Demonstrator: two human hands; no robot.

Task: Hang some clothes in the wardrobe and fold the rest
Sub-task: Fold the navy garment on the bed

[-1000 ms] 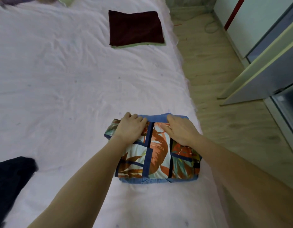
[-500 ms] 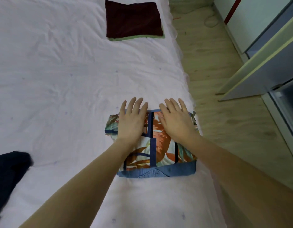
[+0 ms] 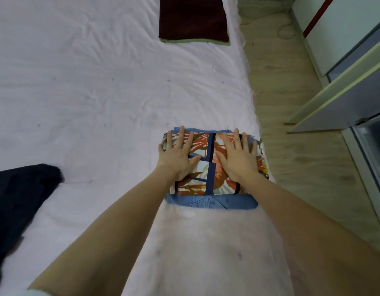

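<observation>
Two bare forearms reach forward over a bed covered by a pale pink sheet (image 3: 95, 103). A dark navy garment (image 3: 18, 199) lies bunched at the near left edge. Near the bed's right edge sits a folded leaf-print garment (image 3: 208, 167) atop a folded blue denim piece (image 3: 212, 202). The left hand (image 3: 178, 157) and right hand (image 3: 238, 159) press flat on the print, fingers straight and spread, gripping nothing; the fabric lies directly beneath them. Farther away lies a folded maroon cloth (image 3: 193, 18).
</observation>
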